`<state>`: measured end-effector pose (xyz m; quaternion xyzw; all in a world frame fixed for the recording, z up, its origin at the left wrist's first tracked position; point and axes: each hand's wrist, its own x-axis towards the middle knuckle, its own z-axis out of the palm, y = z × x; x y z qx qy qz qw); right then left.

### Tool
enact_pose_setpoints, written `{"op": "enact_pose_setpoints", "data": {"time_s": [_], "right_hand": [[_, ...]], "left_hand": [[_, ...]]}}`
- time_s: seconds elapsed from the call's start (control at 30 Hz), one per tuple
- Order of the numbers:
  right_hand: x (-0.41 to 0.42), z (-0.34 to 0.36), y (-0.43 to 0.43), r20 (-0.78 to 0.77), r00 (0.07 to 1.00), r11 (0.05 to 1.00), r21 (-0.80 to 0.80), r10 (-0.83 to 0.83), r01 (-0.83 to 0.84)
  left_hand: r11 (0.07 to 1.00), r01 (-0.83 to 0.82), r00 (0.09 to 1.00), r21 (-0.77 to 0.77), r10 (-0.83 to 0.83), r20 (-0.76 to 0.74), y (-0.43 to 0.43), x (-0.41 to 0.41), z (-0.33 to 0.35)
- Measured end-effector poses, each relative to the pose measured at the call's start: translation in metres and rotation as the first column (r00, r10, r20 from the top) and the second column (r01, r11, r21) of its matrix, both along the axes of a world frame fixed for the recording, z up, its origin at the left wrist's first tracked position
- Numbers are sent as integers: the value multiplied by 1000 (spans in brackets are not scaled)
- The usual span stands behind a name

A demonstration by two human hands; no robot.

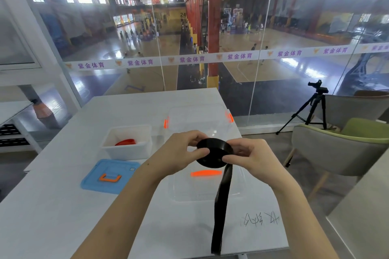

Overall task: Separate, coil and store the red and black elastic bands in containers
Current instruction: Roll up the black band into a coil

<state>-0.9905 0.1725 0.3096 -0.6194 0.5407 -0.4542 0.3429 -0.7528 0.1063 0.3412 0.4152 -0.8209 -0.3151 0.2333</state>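
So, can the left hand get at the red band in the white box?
Probably yes: the white box is open, nothing covers the red band. But the left hand grips the black coil, so it must release first.

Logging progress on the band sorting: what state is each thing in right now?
black band: partly coiled, tail hanging, pinched by left hand and right hand.
red band: coiled, in white bin.
white bin: open.
blue lid: off, flat on table.
clear container: open.
clear lid: off, on table.

Black band (212, 154) part-coiled, tail hanging, red band (125, 142) coiled in white container (126, 153)
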Motion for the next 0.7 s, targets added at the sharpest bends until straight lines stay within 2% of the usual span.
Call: {"op": "enact_pose_setpoints", "data": {"time_s": [0.17, 0.33, 0.47, 0.53, 0.6, 0.7], "right_hand": [[3, -1, -4, -21, 997, 997, 12, 79, -78], [5, -8, -11, 47, 994, 993, 60, 101, -104], [4, -15, -13, 93, 994, 998, 32, 59, -62], [1, -14, -13, 103, 994, 1000, 11, 25, -26], [-1, -11, -12, 68, 998, 1000, 11, 17, -18], [-4, -10, -11, -23, 999, 998, 56, 30, -28]], "left_hand": [[999, 38, 998, 5, -38, 57, 1, -4, 5], [992, 0, 998, -130, 8, 60, 4, -7, -2], [995, -99, 976, -33, 90, -200, 3, -9, -10], [996, -87, 963, 22, 90, -254, 3, -9, -11], [996, -61, 974, 58, 72, -213, 2, -7, -11], [1000, -16, 1000, 23, 16, 16, -1, -3, -9]]}}
